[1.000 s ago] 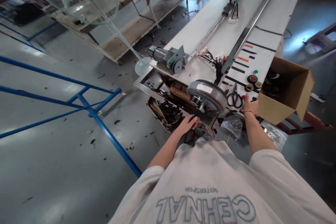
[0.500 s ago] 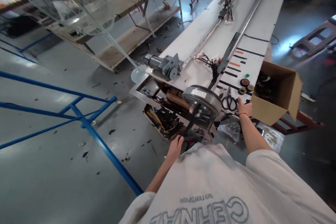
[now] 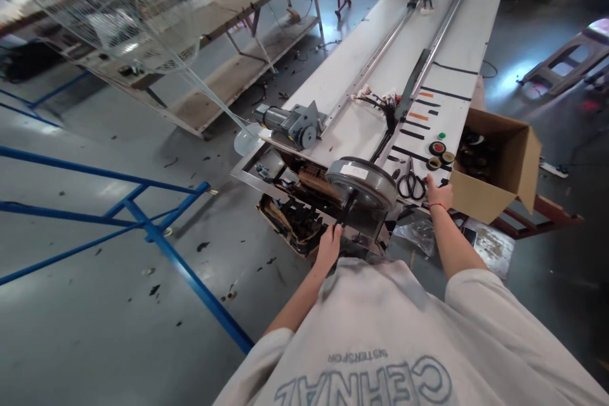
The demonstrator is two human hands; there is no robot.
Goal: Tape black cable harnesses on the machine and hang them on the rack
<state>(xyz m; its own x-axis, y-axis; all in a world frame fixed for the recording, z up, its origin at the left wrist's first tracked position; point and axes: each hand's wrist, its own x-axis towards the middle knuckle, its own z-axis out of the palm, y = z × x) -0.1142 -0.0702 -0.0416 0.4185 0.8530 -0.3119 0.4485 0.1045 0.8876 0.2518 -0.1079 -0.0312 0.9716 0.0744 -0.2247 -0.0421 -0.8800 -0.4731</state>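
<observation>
My left hand [image 3: 329, 246] is closed around the lower end of a black cable bundle [image 3: 349, 206], low in front of my shirt. The bundle runs up past a grey wheel-like reel [image 3: 361, 179] with a white label, and more black wiring [image 3: 391, 119] lies on the bench behind it. At the near right corner of the white bench [image 3: 328, 85], my right hand [image 3: 439, 194] has its fingers curled with the thumb forward; what they hold, if anything, is hidden. Just left of it lie black-handled scissors [image 3: 412, 185]. Tape rolls [image 3: 437, 149] sit beyond that hand.
A cardboard box [image 3: 495, 171] stands against the bench's right side. Beside the reel is a grey motor [image 3: 288, 124]. An open carton [image 3: 292, 222] of dark pieces is under the near end. On the left are a blue metal frame [image 3: 190, 273] and a standing fan [image 3: 128, 13].
My left hand has moved up and slightly right, nearer the reel, along with the black bundle. The right hand stays at the bench corner. The whole view has shifted slightly.
</observation>
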